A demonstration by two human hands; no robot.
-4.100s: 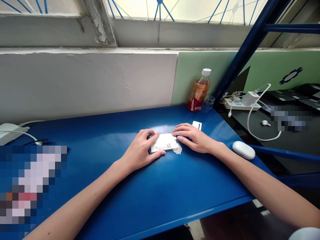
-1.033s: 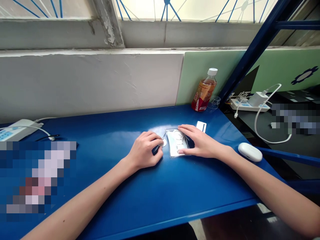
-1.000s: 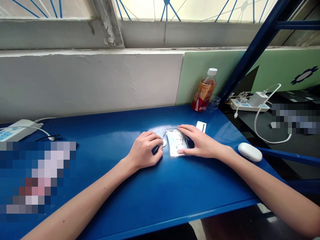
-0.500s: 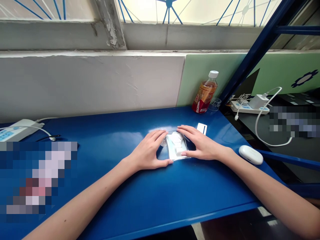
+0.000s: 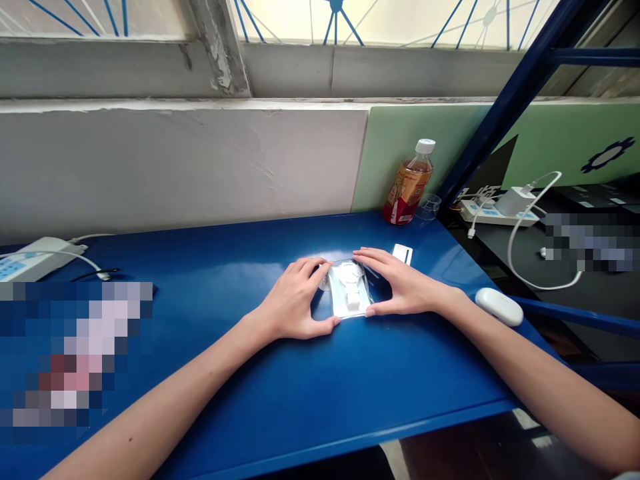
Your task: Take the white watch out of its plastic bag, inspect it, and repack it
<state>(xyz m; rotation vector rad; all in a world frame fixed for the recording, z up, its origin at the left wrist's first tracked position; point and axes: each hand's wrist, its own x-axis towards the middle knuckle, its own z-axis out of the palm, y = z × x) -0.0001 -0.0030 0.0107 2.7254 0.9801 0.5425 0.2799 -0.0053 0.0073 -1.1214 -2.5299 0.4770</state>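
Note:
A small clear plastic pouch [image 5: 349, 295] with white pieces inside lies flat on the blue table [image 5: 300, 393]. My left hand [image 5: 293, 300] frames its left side, thumb at the near left corner and fingers spread to the far left corner. My right hand [image 5: 400, 283] frames the right side the same way, thumb at the near right corner, fingertips on the far edge. Both hands are spread with fingertips touching the pouch. A small round white piece [image 5: 324, 283] peeks out beside my left fingers.
A white card [image 5: 403, 253] lies just beyond my right hand. A tea bottle [image 5: 410, 183] and a clear cup [image 5: 429, 205] stand at the back right corner. A white case [image 5: 499, 307] sits at the right edge. A power strip [image 5: 30, 257] lies far left.
My left hand, curled around a dark object a second ago, has uncurled and moved right to the pouch's left edge. The pouch has shifted slightly; both hands now frame it.

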